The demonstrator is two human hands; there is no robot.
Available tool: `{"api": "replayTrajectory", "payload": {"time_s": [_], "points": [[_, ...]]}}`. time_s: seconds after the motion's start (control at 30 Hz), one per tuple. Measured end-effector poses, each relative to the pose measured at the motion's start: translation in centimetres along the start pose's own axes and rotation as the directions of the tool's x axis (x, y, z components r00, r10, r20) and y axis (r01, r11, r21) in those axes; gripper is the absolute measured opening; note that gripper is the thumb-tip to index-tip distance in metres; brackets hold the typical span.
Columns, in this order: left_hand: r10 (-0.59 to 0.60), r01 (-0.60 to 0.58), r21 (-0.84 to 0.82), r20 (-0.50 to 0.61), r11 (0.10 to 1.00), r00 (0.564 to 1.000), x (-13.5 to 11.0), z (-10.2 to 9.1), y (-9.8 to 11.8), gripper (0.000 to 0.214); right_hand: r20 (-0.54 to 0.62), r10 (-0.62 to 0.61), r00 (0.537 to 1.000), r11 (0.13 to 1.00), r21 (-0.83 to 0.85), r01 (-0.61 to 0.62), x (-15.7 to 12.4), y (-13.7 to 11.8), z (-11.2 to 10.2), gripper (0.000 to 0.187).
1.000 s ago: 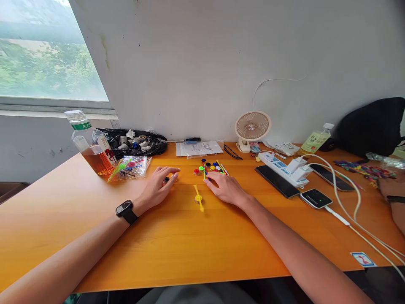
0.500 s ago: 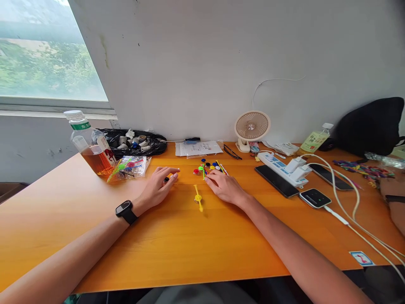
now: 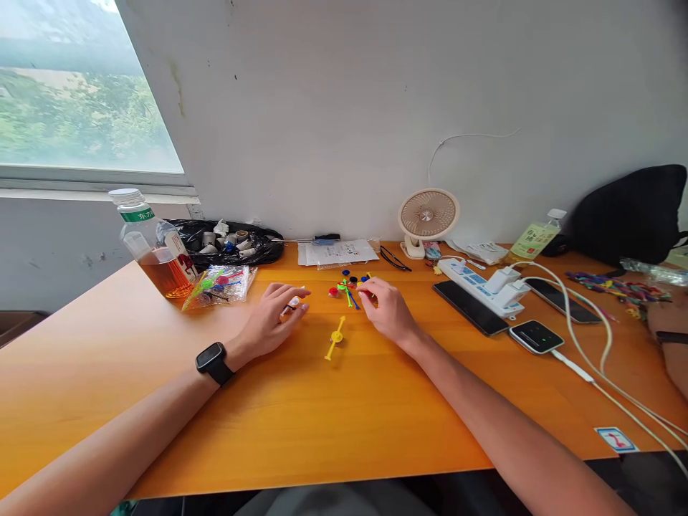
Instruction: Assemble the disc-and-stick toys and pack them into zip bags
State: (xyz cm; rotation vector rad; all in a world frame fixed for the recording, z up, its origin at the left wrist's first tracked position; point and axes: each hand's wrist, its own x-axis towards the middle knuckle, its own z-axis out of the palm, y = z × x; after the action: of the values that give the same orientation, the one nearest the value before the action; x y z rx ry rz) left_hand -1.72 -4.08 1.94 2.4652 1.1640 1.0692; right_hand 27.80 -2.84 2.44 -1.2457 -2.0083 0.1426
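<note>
My left hand, with a black watch at its wrist, rests on the table with thumb and fingers apart. Small white and dark pieces show beneath its fingers. My right hand has its fingers pinched together beside a small pile of coloured plastic pieces; what is in the pinch cannot be made out. In that pile lie green sticks, a red round piece and blue and black discs. Between my hands stands a yellow two-armed plastic spinner, its arms slanting to the upper right.
A tea bottle, a clear bag of plastic parts and a black plastic bag stand left. Papers and a fan are at the back. Phones, a power strip and cables lie right, near another person's arm.
The yellow spinner has turned from leaning upper left to upper right. My right hand has lifted slightly from the pile. White pieces now show under my left hand.
</note>
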Motion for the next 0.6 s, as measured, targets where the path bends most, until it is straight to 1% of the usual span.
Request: {"api": "replayTrajectory", "payload": {"time_s": [0.07, 0.1, 0.17, 0.23, 0.27, 0.3, 0.33, 0.43, 0.5, 0.6], "points": [[0.100, -0.101, 0.006, 0.092, 0.995, 0.991, -0.1, -0.2, 1.4, 0.038, -0.008, -0.020, 1.000, 0.998, 0.059, 0.020, 0.0, 0.2, 0.2, 0.023], [0.157, -0.159, -0.002, 0.170, 0.987, 0.973, -0.2, -0.3, 2.2, 0.044, -0.009, -0.030, 1.000, 0.997, 0.076, 0.030, 0.0, 0.2, 0.3, 0.023], [0.266, -0.268, -0.039, 0.323, 0.963, 0.908, -0.3, -0.4, 3.7, 0.052, -0.007, -0.052, 0.999, 0.994, 0.100, 0.053, 0.0, 0.2, 0.4, 0.024], [0.320, -0.331, -0.044, 0.403, 0.943, 0.857, -0.3, -0.3, 4.5, 0.050, 0.002, -0.071, 0.997, 0.991, 0.116, 0.070, -0.1, 0.2, 0.5, 0.023], [0.330, -0.346, -0.037, 0.416, 0.937, 0.847, -0.3, -0.2, 4.6, 0.047, 0.010, -0.077, 0.997, 0.990, 0.120, 0.075, -0.2, 0.1, 0.5, 0.023], [0.328, -0.350, -0.024, 0.413, 0.937, 0.850, -0.3, -0.1, 4.5, 0.044, 0.020, -0.082, 0.996, 0.989, 0.123, 0.079, -0.2, 0.1, 0.5, 0.023], [0.317, -0.344, -0.004, 0.398, 0.939, 0.861, -0.3, 0.0, 4.2, 0.040, 0.030, -0.085, 0.996, 0.989, 0.124, 0.081, -0.2, 0.1, 0.6, 0.022], [0.227, -0.278, 0.124, 0.316, 0.953, 0.921, -0.2, 0.0, 2.2, 0.032, 0.048, -0.100, 0.994, 0.988, 0.127, 0.094, -0.2, 0.1, 0.7, 0.021], [0.162, -0.224, 0.237, 0.253, 0.945, 0.954, -0.2, -0.1, 0.6, 0.030, 0.053, -0.111, 0.992, 0.987, 0.125, 0.104, -0.2, 0.2, 0.7, 0.022], [0.117, -0.166, 0.340, 0.159, 0.926, 0.980, -0.3, -0.2, -1.0, 0.032, 0.076, -0.100, 0.992, 0.988, 0.124, 0.090, -0.2, 0.2, 0.8, 0.024]]}}
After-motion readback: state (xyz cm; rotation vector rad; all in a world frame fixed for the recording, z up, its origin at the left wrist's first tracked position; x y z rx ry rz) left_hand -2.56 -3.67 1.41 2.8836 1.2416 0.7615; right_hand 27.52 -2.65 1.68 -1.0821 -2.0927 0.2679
